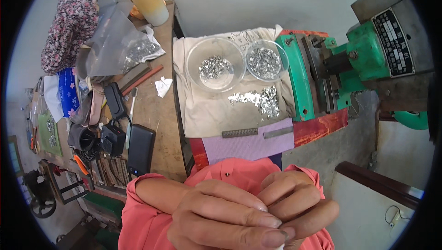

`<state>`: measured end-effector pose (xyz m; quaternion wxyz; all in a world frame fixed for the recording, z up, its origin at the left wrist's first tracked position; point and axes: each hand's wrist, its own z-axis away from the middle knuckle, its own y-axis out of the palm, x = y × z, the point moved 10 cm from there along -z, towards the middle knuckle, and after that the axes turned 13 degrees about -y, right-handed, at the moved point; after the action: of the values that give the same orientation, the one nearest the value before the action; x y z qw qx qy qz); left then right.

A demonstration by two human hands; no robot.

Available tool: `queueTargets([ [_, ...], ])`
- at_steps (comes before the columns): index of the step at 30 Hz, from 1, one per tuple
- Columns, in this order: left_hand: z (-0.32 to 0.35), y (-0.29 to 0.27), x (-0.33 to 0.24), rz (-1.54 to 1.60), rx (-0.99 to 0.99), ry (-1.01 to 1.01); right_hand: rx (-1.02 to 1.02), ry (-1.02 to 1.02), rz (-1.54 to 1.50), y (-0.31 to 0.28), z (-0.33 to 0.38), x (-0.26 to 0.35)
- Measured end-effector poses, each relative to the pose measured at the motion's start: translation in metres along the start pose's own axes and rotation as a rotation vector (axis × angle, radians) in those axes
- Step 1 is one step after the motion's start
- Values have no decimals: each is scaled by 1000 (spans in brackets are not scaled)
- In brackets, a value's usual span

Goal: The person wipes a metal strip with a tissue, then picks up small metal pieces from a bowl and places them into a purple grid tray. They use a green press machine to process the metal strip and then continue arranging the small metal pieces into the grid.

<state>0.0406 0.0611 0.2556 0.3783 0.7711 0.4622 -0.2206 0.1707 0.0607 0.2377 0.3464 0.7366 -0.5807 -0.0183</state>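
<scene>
Close in front of my chest, my left hand (221,215) and my right hand (301,199) meet with their fingertips together. The fingers of both are bent and closed. A sliver of something white (280,247) shows under the fingertips at the lower edge; the rest is hidden, and I cannot make out its kind. Beyond the hands, a loose pile of small shiny metal pieces (264,102) lies on a beige cloth (202,116). Behind it, a larger clear round tub (191,68) and a smaller clear bowl (286,61) hold more such pieces.
A green machine (363,56) stands at the right of the cloth. Two short metal bars, one dark (239,133) and one grey (278,132), lie near its front edge. The left table carries a black power bank (141,148), a toothbrush (130,111) and a yellow bottle (149,1).
</scene>
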Motion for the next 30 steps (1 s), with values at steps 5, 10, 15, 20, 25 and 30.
queueTargets([
  [5, -16, -12, 13, -15, 229, -96, 117, 58, 182, 9, -2, -6],
  [10, -5, -49, 29, -761, 186, -80, 824, 48, 631, -6, 19, -41],
  [15, 6, -170, 48, -923, -375, -643, 717, 338, 846, -75, 54, -55],
  [20, 17, -270, 62, -1336, -291, -931, 622, 519, 957, -113, 67, -59],
  [25, 2, -277, 53, -1737, -159, -553, 700, 450, 995, -110, 58, -58],
  [30, -15, -244, 17, -1598, -359, -352, 632, 414, 1082, -133, 46, -50],
])
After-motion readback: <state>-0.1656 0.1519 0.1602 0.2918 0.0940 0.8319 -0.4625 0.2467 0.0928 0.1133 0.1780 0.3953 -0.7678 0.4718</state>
